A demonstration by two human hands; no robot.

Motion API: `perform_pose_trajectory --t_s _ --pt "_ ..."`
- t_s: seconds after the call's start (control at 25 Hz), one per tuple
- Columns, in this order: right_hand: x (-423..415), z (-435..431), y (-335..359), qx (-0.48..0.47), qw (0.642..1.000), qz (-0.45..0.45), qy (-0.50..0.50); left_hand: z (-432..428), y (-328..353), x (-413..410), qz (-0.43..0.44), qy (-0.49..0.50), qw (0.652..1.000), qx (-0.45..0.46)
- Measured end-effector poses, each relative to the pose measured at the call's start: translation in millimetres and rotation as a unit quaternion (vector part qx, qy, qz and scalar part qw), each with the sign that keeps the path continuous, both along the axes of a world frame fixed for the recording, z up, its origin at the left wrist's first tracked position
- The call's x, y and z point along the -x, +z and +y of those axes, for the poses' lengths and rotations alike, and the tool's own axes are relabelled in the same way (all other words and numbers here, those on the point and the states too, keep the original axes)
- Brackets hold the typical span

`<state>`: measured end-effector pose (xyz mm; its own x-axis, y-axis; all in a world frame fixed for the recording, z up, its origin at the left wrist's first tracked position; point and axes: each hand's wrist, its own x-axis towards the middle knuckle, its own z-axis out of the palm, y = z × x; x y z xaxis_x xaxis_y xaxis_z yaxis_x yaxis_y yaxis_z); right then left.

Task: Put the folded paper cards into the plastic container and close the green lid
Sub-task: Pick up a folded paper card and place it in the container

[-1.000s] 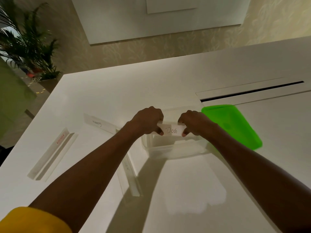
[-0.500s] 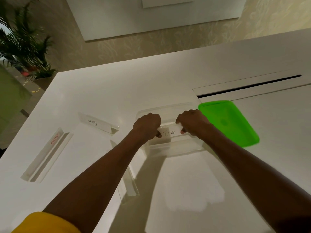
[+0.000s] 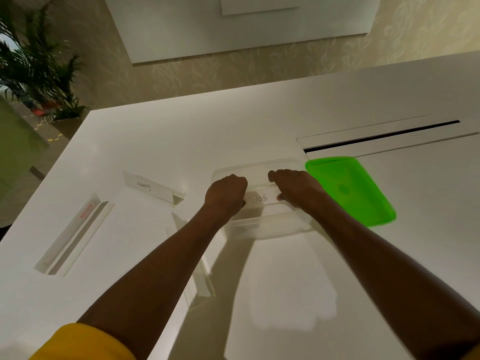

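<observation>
"DOG" card, a folded strip of white paper with the word handwritten on its near face, is held between both hands over the open plastic container. Left hand pinches the card's left end, its fingers curled over the top edge; right hand pinches the right end the same way. Whether the card touches the container's floor cannot be told, but it sits within the rim, toward the near wall. Both forearms reach in from the bottom of the view, the left one ending in a yellow sleeve.

Just right of the container, touching or nearly touching its corner, the green lid lies flat on the white table. To the left of the container a card marked "GIRAFFE" stands folded like a tent. Another folded card lies partly under the left forearm, and a fourth with a red label lies farther left, well apart from the rest. A potted plant stands beyond the table's far left corner.
</observation>
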<state>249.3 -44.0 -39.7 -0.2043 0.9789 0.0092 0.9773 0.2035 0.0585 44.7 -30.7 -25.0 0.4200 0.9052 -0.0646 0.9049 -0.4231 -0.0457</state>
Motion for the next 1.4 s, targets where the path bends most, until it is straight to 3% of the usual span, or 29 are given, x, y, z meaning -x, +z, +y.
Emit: perform_pose_trajectory --t_s 0.28,0.64,1.04,1.4 --pt "2 0 1 0.015 1.000 -0.011 0.007 -4 2 0 0.006 -0.004 1.000 -0.005" --pt "14 -9 26 0.057 0.998 0.021 0.000 -1 21 1 -0.049 -0.005 0.996 0.076" --pt "40 -40 52 -0.009 0.993 0.119 -0.001 -17 42 48 -0.106 -0.047 0.992 -0.053" --pt "125 -52 72 -0.065 0.986 0.137 0.067 -41 46 147 -0.123 0.042 0.988 -0.083"
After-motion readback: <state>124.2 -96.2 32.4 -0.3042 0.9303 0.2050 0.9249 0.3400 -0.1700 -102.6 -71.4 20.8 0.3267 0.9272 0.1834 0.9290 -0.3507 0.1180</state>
